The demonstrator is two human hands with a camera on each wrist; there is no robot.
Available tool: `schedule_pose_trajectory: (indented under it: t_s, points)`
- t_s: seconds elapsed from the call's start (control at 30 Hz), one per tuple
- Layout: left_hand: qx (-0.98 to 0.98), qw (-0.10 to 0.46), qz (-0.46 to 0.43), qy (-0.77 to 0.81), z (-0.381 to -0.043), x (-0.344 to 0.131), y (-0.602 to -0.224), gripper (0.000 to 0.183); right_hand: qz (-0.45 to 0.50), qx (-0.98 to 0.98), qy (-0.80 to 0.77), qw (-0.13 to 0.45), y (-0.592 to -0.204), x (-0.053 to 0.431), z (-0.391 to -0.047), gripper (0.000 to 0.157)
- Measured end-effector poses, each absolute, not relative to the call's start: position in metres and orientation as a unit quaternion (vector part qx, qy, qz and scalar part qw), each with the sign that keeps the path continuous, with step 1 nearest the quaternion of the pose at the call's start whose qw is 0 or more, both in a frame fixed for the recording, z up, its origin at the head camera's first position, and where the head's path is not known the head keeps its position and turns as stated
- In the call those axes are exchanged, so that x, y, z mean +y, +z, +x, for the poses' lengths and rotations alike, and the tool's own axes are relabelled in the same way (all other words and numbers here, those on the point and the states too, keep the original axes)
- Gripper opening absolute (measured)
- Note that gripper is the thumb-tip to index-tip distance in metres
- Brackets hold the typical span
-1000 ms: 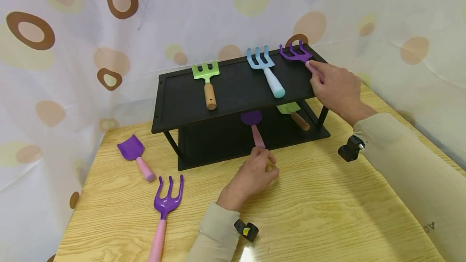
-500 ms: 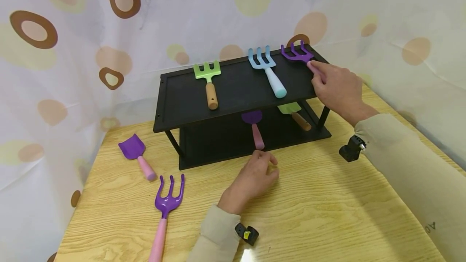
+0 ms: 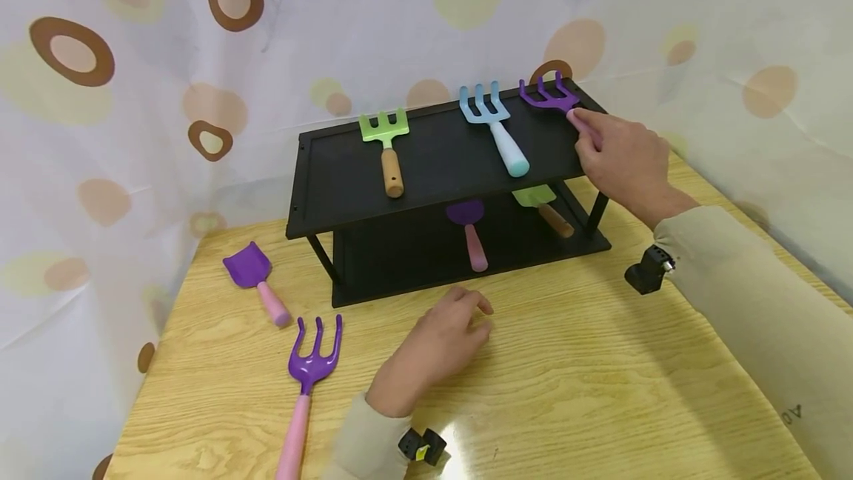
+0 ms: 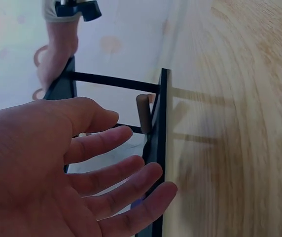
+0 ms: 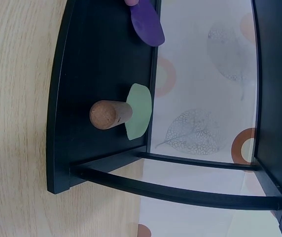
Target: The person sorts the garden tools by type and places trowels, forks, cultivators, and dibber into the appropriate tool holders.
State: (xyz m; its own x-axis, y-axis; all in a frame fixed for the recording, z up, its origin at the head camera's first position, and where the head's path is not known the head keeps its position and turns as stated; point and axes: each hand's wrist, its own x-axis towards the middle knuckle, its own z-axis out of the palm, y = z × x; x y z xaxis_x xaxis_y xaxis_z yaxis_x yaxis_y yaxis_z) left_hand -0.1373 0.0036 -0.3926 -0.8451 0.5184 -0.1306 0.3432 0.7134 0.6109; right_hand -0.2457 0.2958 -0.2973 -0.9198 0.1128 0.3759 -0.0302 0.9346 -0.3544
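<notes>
On the top board of a black two-tier rack (image 3: 440, 161), my right hand (image 3: 629, 165) grips the pink handle of a purple hand fork (image 3: 556, 101) at the right end. Its tines point toward the back. A light blue hand fork (image 3: 508, 148) lies to its left, and a green hand fork (image 3: 392, 172) with a wooden handle lies farther left. My left hand (image 3: 436, 335) holds nothing, in front of the rack, fingers loosely bent and spread in the left wrist view. Nearest to it on the lower board is a purple shovel (image 3: 476, 249) with a pink handle.
A green shovel (image 5: 140, 111) with a wooden handle lies at the lower board's right end. On the wooden table (image 3: 566, 384), left of the rack, are another purple shovel (image 3: 249, 267) and a long purple fork (image 3: 313, 367). A patterned curtain (image 3: 373, 35) hangs behind.
My left hand has drawn back from the lower purple shovel's handle, toward me and slightly left. My right hand stays on the purple fork. The head view has shifted slightly.
</notes>
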Motion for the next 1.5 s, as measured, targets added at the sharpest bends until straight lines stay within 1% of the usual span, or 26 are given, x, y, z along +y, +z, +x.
schedule_pose_trajectory:
  t_s: [0.37,0.53,0.73,0.8,0.97,1.17,1.5]
  points:
    - [0.934,0.108,0.231,0.251,-0.124,-0.031,-0.383,0.021,-0.019,-0.964,0.178,0.195,-0.299,0.299,-0.248,0.05]
    - [0.943,0.093,0.208,0.242,-0.116,-0.051,-0.379,0.02,-0.02,-0.965,0.177,0.19,-0.3,0.301,-0.248,0.05]
    - [0.954,0.026,0.179,0.239,-0.106,-0.073,-0.38,0.019,-0.021,-0.965,0.178,0.19,-0.296,0.302,-0.249,0.05]
    - [0.957,0.013,0.168,0.236,-0.103,-0.081,-0.38,0.019,-0.02,-0.966,0.178,0.186,-0.296,0.302,-0.249,0.05]
    - [0.965,0.004,0.132,0.228,-0.094,-0.103,-0.383,0.019,-0.018,-0.966,0.18,0.184,-0.299,0.301,-0.248,0.05]
    - [0.972,-0.005,0.083,0.22,-0.085,-0.13,-0.385,0.019,-0.014,-0.962,0.182,0.201,-0.298,0.3,-0.25,0.05]
    - [0.978,-0.013,0.028,0.207,-0.068,-0.158,-0.396,0.024,-0.019,-0.965,0.178,0.191,-0.3,0.3,-0.25,0.05]
